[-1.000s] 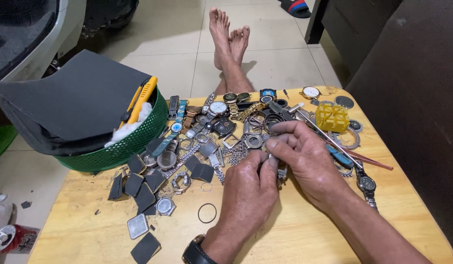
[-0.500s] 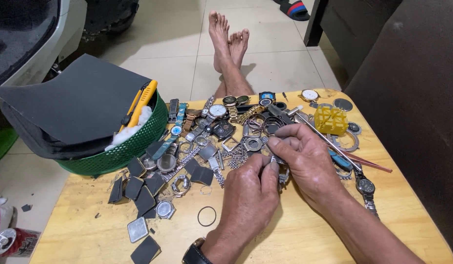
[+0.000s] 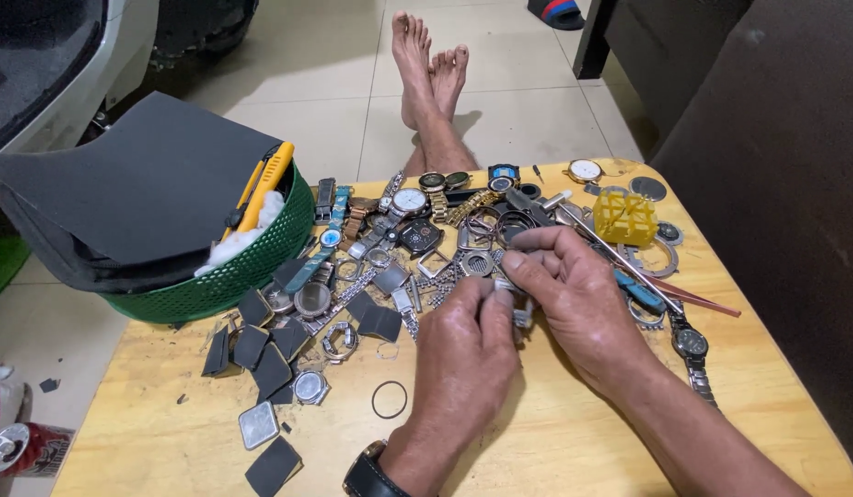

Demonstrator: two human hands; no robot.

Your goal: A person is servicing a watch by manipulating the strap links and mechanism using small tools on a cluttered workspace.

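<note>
Over a low wooden table, my left hand and my right hand meet around a small metal watch piece. Both pinch it with their fingertips, and most of it is hidden by the fingers. A black wristwatch sits on my left wrist. Just beyond the hands lies a heap of watches, metal bracelets and watch cases. A thin metal ring lies on the wood left of my left hand.
A green basket at the table's left holds dark sheets and a yellow utility knife. Dark square pieces lie in front of it. A yellow plastic holder and a black-dial watch lie right. My bare feet rest on the tiled floor.
Both hands stay together on the small metal piece, with only slight finger shifts. Nothing else on the table has moved.
</note>
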